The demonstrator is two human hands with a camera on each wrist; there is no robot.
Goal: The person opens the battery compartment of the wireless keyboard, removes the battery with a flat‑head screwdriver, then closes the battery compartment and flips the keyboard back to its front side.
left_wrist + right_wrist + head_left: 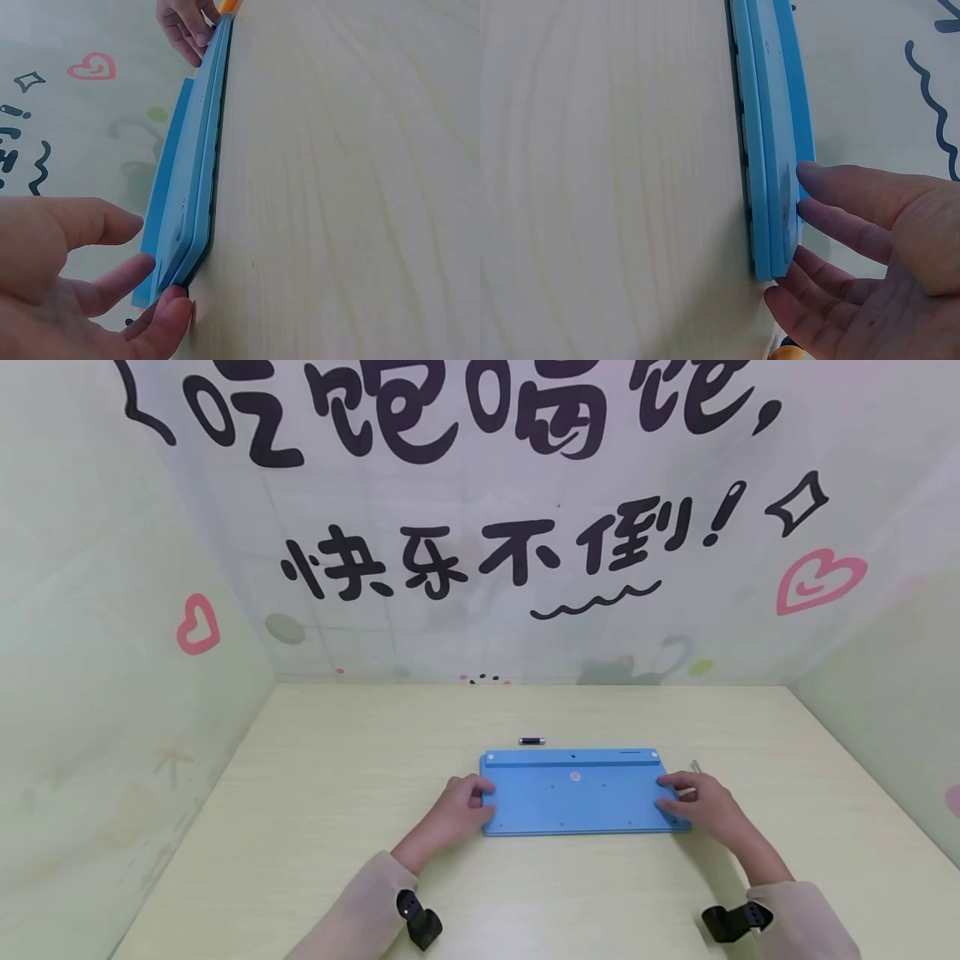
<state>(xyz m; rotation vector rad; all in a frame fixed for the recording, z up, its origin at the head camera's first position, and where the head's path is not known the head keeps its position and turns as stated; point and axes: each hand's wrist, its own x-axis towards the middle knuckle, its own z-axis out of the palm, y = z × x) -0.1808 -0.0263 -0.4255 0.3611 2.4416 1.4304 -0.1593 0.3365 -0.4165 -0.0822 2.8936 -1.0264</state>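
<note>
A light blue keyboard (585, 802) lies face down, its back with a raised ridge and small screw holes uppermost. Dark gaps between the keys show along its underside in the right wrist view. My left hand (461, 806) holds the left end, thumb and fingertips at the edge. At the opposite end my right hand (701, 806) grips the keyboard, thumb and index finger on the back (780, 150) and the other fingers around the end. The lower fingers (169, 315) of the left hand reach to the keyboard's bottom edge.
Behind the keyboard lies a small dark cylinder with silver ends (532, 741). A thin silvery piece (696, 766) shows past the right hand, and an orange and dark object (787, 351) is partly visible below it. The pale wood-grain table (337, 752) meets printed walls.
</note>
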